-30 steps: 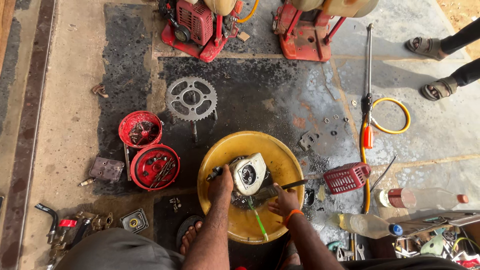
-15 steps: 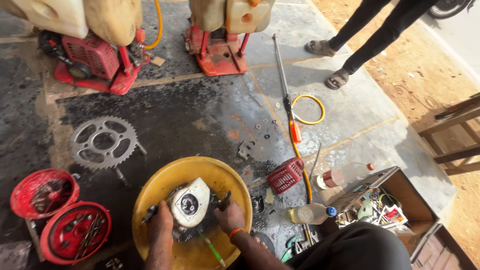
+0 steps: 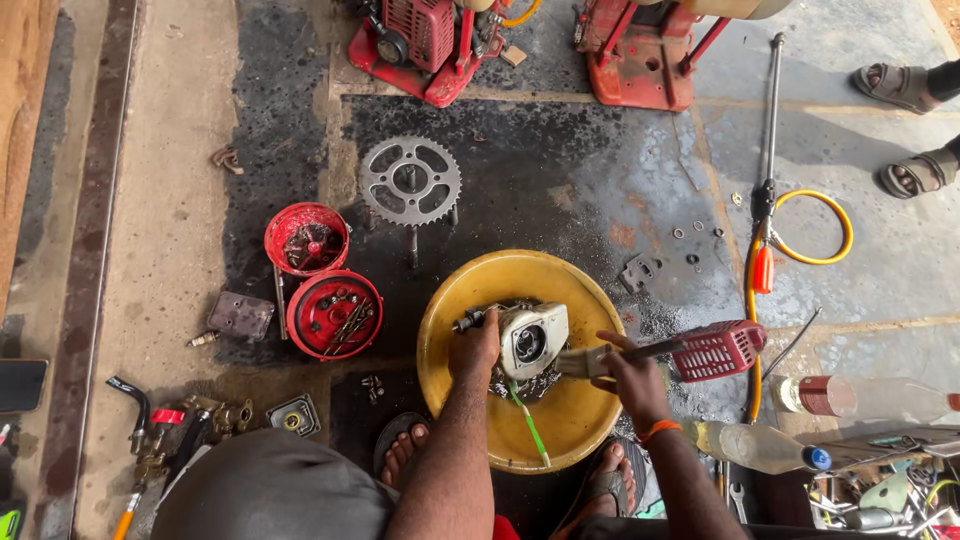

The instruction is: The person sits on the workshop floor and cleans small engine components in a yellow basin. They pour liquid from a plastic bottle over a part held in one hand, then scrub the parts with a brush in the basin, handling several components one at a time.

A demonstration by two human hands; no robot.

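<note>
Left hand (image 3: 476, 350) shut on left edge of engine part (image 3: 530, 338) — grey metal lump, sits in middle of yellow bowl (image 3: 450, 310). Right hand (image 3: 625, 378) shut on brush (image 3: 585, 362), bristles touching part's right side. Brush lies sideways, handle pointing right. Part sits between both hands, left hand closer — right on it. Green stick (image 3: 530, 425) leans out toward feet. Red basket (image 3: 722, 350) just right of bowl. Farther out: sprocket (image 3: 410, 182), two red cups (image 3: 308, 240). Farthest: red machines (image 3: 420, 40).

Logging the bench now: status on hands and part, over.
Left hand grips engine part over yellow basin. Right hand holds brush against it. Nothing in the way.
</note>
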